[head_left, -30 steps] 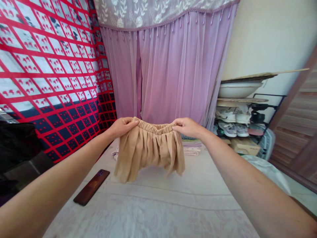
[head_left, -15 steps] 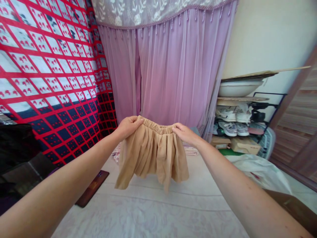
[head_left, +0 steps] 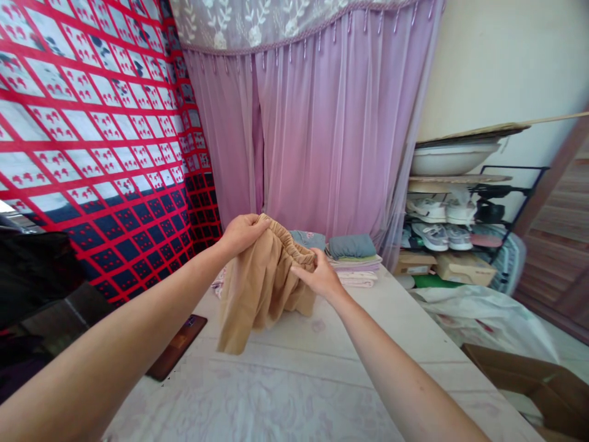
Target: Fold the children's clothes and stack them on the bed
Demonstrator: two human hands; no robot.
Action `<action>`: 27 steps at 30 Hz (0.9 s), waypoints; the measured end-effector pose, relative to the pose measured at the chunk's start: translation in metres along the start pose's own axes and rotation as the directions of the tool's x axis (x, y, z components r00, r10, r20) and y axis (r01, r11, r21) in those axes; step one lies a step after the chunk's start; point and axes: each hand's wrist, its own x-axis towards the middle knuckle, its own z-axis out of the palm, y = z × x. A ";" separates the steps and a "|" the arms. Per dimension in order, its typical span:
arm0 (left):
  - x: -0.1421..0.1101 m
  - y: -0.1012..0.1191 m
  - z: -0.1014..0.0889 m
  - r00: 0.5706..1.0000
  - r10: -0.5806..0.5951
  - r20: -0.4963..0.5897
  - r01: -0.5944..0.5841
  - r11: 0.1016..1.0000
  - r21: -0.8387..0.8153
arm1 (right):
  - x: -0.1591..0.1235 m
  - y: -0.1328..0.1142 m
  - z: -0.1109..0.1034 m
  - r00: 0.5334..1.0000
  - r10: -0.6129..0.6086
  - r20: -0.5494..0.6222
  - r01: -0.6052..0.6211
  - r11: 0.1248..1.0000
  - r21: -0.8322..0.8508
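A tan skirt [head_left: 251, 288] with a gathered elastic waistband hangs from both hands above the covered surface [head_left: 257, 393]. At the waistband's left end, my left hand [head_left: 243, 235] is closed with the thumb on top. My right hand [head_left: 319, 274] pinches the other end, lower and closer to me, so the waistband slants down to the right. The cloth droops in loose folds, its left side hanging longest. Behind it, partly hidden, lie folded clothes [head_left: 352, 247] in stacks.
A phone in a brown case [head_left: 179, 347] lies to the left, near dark bags [head_left: 37, 276]. Purple curtains [head_left: 317, 147] hang behind. To the right stand a shoe rack [head_left: 464, 178], a white plastic bag [head_left: 488, 316] and an open cardboard box [head_left: 519, 380].
My right hand has moved left and down, bringing the waistband's ends closer together. The skirt has bunched up, and the folded stacks behind it show more.
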 end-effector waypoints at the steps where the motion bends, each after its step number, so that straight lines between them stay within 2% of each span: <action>1: 0.000 -0.001 -0.001 1.000 -0.001 0.006 0.001 1.000 -0.015 | 0.000 -0.002 0.003 0.998 0.033 -0.059 -0.035 0.998 -0.042; 3: 0.000 -0.006 -0.004 1.000 0.004 0.020 -0.004 1.000 -0.028 | 0.004 -0.004 0.004 0.991 0.055 -0.121 -0.062 0.997 -0.055; 5: 0.000 -0.016 -0.009 0.998 0.026 0.052 -0.025 0.999 -0.020 | 0.010 -0.004 -0.004 0.994 0.056 -0.095 -0.049 0.997 0.066; 6: 0.000 -0.022 -0.011 0.995 0.044 0.085 -0.042 0.999 -0.021 | 0.013 -0.003 -0.012 0.997 0.060 -0.039 -0.053 0.985 0.167; 8: -0.001 -0.035 -0.016 0.982 0.072 0.174 -0.063 0.997 -0.055 | 0.017 -0.003 -0.030 0.983 0.071 0.168 -0.129 0.922 0.364; 10: -0.004 -0.044 -0.019 0.958 0.069 0.279 -0.035 0.992 -0.123 | 0.019 -0.007 -0.050 0.911 0.066 0.408 -0.248 0.877 0.412; 12: -0.008 -0.049 -0.020 0.918 0.038 0.395 0.048 0.977 -0.206 | 0.019 -0.015 -0.068 0.853 0.045 0.520 -0.272 0.889 0.369; 16: -0.012 -0.046 -0.024 0.790 0.015 0.612 0.217 0.928 -0.304 | 0.022 -0.030 -0.090 0.798 0.018 0.602 -0.209 0.946 0.249; 18: -0.011 -0.044 -0.024 0.740 0.013 0.672 0.226 0.937 -0.268 | 0.026 -0.033 -0.094 0.787 0.017 0.617 -0.188 0.959 0.213; 19: -0.009 -0.044 -0.023 0.731 0.012 0.682 0.204 0.950 -0.236 | 0.028 -0.032 -0.095 0.793 0.012 0.609 -0.165 0.966 0.197; 21: -0.004 -0.046 -0.018 0.749 0.019 0.662 0.118 0.980 -0.162 | 0.035 -0.028 -0.093 0.814 -0.013 0.581 -0.097 0.983 0.157; 23: 0.005 -0.048 -0.010 0.795 0.038 0.605 0.019 0.996 -0.089 | 0.044 -0.024 -0.090 0.838 -0.046 0.543 -0.002 0.996 0.087; 27: 0.026 -0.046 -0.005 0.902 0.122 0.414 -0.137 0.991 0.006 | 0.062 -0.028 -0.089 0.929 -0.145 0.342 0.182 0.980 -0.079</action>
